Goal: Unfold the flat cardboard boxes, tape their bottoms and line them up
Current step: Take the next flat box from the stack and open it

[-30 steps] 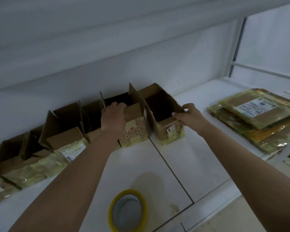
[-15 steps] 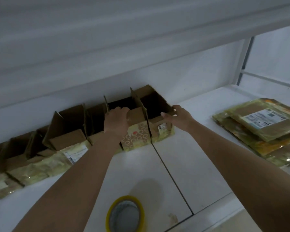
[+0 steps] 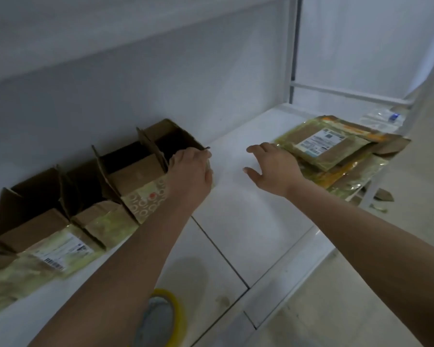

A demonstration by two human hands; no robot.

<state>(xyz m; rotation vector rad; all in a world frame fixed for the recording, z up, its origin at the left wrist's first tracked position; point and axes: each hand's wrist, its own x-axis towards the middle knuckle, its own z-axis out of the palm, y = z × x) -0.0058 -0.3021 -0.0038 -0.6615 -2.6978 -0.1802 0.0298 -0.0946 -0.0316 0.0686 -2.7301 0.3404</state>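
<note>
An opened brown cardboard box (image 3: 172,136) with upright flaps stands at the right end of a row of opened brown boxes (image 3: 80,196) along the white bench's (image 3: 248,221) back edge. The left hand (image 3: 191,171) grips its near right corner. The right hand (image 3: 273,164), fingers spread, hovers beside the stack of flat tape-covered cardboard boxes (image 3: 336,151) at the bench's right end. A yellow tape roll (image 3: 168,319) lies near the front edge.

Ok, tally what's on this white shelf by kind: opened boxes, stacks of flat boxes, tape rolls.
Opened boxes: 4 in plain view, with more cut off at the left edge
Stack of flat boxes: 1
Tape roll: 1
Total: 6
</note>
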